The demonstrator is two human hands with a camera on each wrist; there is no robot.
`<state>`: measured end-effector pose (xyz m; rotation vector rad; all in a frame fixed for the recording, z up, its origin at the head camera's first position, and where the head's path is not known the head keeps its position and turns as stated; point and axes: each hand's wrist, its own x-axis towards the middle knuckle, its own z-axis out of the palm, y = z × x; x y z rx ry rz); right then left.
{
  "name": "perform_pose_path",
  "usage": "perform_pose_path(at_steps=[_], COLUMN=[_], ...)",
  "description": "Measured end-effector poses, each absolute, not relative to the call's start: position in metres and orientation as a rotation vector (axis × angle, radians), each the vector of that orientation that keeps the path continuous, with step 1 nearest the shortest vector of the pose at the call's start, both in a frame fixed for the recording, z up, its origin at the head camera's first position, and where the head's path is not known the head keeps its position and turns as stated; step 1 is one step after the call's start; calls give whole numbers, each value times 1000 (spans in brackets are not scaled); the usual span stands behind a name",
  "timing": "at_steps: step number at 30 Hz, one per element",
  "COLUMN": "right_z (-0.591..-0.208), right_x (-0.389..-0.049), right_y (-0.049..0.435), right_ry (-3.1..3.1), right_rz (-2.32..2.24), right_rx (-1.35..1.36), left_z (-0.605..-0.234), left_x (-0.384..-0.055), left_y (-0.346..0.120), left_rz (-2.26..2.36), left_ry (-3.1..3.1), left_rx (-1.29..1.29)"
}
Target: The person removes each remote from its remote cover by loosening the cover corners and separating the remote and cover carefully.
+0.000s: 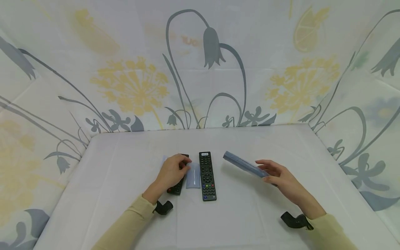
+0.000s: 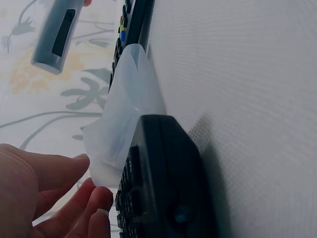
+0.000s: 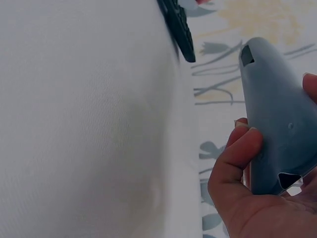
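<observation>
My left hand (image 1: 172,170) is above a black remote control (image 1: 176,188) and partly covers it. Its thumb and fingers are loosely bent, the thumb apart from the fingers, with fingertips right at the edge of a translucent bluish sleeve (image 2: 126,109). That sleeve lies between this remote and a second black remote (image 1: 207,178) with colored buttons. My right hand (image 1: 279,177) grips one end of a long blue-grey cover (image 1: 240,163), held tilted above the table. Dark material shows through the cut-outs of this cover in both wrist views.
The table (image 1: 237,222) has a white cloth. Patterned floral fabric (image 1: 134,86) hangs behind it and at both sides. A black wrist mount (image 1: 164,207) sits at the left sleeve cuff, another mount (image 1: 293,220) at the right. A small pale blue patch (image 1: 164,158) shows behind the left hand.
</observation>
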<state>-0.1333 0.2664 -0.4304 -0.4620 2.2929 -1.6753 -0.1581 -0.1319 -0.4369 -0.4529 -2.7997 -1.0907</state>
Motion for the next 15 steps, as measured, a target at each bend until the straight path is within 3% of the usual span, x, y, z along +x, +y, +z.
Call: perform_pose_path(at_steps=[15], right_z=[-422], right_x=[-128], right_y=[230], right_ry=[2085], right_rz=[-1794], right_rx=[-514], left_z=[-423], left_x=[-153], left_y=[-125], left_rz=[-1293], left_ry=[-2598], left_rx=[-644])
